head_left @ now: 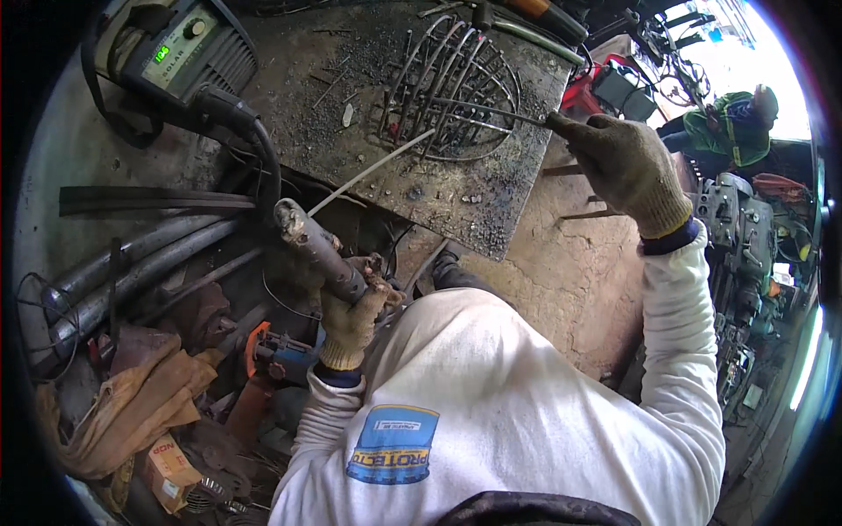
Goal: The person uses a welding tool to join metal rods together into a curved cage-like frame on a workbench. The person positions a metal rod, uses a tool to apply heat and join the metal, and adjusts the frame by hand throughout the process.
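My left hand [355,320], in a dirty knitted glove, is closed around a welding electrode holder [316,250] with a worn, burnt head. From that head a pale welding electrode [373,171] slants up, its tip close to a round frame of bent metal rods [452,88]. The frame rests on a dark metal work table [395,188] covered in grit. At the table's right edge my gloved right hand [623,167] pinches the end of a thin metal rod [495,111], whose other end reaches in among the frame's bars. Whether that rod touches the frame I cannot tell.
A welding machine [180,44] with a lit green display stands at the upper left, a thick cable beside it. Metal pipes [140,267], brown cloth [132,386] and an orange-and-blue tool [281,346] lie left. Another person [737,123] is at the far right, near machinery [737,237].
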The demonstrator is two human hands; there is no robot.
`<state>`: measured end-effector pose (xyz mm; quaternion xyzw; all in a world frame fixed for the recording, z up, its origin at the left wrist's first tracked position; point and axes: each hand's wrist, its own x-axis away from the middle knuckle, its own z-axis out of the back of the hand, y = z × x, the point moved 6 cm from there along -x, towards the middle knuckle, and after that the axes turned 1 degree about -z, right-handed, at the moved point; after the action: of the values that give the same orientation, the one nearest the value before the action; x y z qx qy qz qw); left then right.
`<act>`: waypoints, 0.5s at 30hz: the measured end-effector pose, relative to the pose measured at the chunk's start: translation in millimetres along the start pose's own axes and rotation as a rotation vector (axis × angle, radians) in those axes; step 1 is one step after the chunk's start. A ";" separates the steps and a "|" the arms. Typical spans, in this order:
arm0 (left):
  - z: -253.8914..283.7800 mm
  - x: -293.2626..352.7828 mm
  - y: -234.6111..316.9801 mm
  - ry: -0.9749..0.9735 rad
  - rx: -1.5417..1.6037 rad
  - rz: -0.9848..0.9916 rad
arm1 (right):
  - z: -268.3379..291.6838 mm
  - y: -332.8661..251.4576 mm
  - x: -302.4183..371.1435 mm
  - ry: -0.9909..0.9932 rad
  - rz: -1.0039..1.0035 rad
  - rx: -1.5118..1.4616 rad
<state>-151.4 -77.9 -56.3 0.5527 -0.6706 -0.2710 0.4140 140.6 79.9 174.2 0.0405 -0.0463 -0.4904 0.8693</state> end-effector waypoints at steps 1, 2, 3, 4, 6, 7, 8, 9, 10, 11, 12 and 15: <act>1.2 -1.3 1.2 -0.004 0.001 0.008 | -0.3 1.6 0.0 -0.004 0.002 -0.006; 0.8 -2.1 4.4 -0.023 -0.056 -0.008 | -0.2 1.6 0.2 -0.008 0.005 -0.012; 0.4 -3.8 7.5 -0.042 -0.113 -0.027 | 1.2 0.5 -0.5 -0.010 -0.008 -0.029; 1.5 -5.2 8.5 -0.045 -0.112 -0.024 | 2.1 -0.6 -1.1 -0.013 -0.011 -0.028; 4.5 -7.8 9.0 -0.041 -0.110 0.008 | 2.9 -2.0 -2.2 -0.033 -0.028 -0.020; 5.8 -9.5 8.6 -0.043 -0.110 0.011 | 4.1 -3.4 -2.7 -0.035 -0.031 -0.020; 6.7 -11.5 8.4 -0.049 -0.101 -0.008 | 5.5 -4.7 -3.1 -0.035 -0.033 -0.006; 6.6 -13.1 9.3 -0.054 -0.092 -0.027 | 5.8 -5.3 -3.3 -0.034 -0.034 0.009; 6.3 -13.7 9.7 -0.054 -0.092 -0.025 | 4.8 -4.4 -3.1 -0.036 -0.035 0.007; 6.4 -14.0 8.7 -0.034 -0.050 0.012 | 3.8 -3.1 -2.7 -0.029 -0.022 -0.004; 6.6 -14.5 7.0 -0.015 -0.009 0.050 | 2.8 -1.9 -2.0 -0.022 -0.011 -0.016; 5.4 -18.1 5.1 -0.011 -0.029 0.016 | 0.5 1.9 -1.5 -0.011 -0.003 -0.054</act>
<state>-157.8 -59.7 -59.5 0.5400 -0.6731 -0.2805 0.4203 141.3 82.2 174.9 0.0144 -0.0378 -0.4930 0.8691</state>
